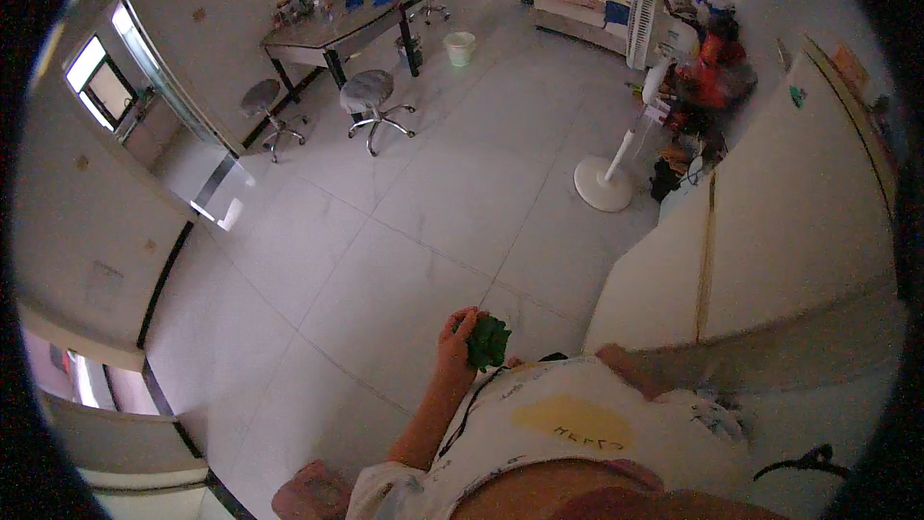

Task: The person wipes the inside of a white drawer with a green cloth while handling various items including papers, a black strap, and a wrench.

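Held out in front of my shirt, my left hand (459, 335) has its fingers curled round a dark green, ruffled bunch (489, 342). It looks leafy, but I cannot make out its exact kind. Part of my right arm (630, 371) shows at the right side of the shirt (568, 419). A small patch of skin peeks out above the shirt's edge beside the green bunch. It may be part of my right hand; its fingers are mostly hidden, so their state is unclear.
A white standing fan (604, 183) is ahead on the right, near a pale cabinet (760, 231). Farther off are two wheeled stools (367, 91), a table (332, 34), a pale bucket (460, 48) and a bed (577, 14). A doorway opens in the left wall.
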A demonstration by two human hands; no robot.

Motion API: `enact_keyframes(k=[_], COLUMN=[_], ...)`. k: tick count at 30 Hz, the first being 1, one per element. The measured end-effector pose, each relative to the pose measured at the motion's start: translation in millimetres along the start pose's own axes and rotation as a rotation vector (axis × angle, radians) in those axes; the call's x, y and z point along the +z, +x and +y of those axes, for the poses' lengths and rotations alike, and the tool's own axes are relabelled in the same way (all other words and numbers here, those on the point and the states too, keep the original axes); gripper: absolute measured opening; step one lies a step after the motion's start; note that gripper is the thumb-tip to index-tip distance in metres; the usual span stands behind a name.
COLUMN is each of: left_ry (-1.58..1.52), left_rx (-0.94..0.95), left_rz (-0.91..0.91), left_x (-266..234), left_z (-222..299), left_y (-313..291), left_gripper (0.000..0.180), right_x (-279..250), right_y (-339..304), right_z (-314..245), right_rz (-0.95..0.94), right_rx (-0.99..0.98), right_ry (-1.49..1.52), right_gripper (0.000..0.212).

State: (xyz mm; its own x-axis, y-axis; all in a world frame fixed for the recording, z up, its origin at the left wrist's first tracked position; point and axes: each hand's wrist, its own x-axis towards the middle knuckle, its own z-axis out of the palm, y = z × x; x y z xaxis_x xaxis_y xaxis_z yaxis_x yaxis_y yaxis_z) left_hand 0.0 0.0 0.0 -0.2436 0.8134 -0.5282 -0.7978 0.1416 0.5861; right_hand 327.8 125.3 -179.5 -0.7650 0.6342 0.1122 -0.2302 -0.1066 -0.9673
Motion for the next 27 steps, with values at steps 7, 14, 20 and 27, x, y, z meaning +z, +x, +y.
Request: enact_keyframes(k=[7,14,20,27], left_ry=[0.046,0.032,0.105,0.156], left_rx=[0.064,0.014,-0.002,-0.057], left_rz=[-0.11,-0.271,-0.445,-0.323], left_x=[54.2,109.2,154.3,179.9], left_z=[23.4,91.6,174.7,212.0], left_y=[115.2,260.1,387.5,496.9], left_gripper=[0.019,0.026,0.03,0.031], right_x=[-22.5,-37.7,-156.7,-264.9], right_y=[225.7,370.4,413.9,223.7], right_z=[-66.6,-108.2,-68.7,50.8], right_rz=[0.109,-0.099,0.409,1.062], right_rx=[0.636,0.394,0.448,1.146], right_ry=[-0.255,-0.192,-0.138,-0.488], right_gripper=[0.038,0.039,0.026,0.014])
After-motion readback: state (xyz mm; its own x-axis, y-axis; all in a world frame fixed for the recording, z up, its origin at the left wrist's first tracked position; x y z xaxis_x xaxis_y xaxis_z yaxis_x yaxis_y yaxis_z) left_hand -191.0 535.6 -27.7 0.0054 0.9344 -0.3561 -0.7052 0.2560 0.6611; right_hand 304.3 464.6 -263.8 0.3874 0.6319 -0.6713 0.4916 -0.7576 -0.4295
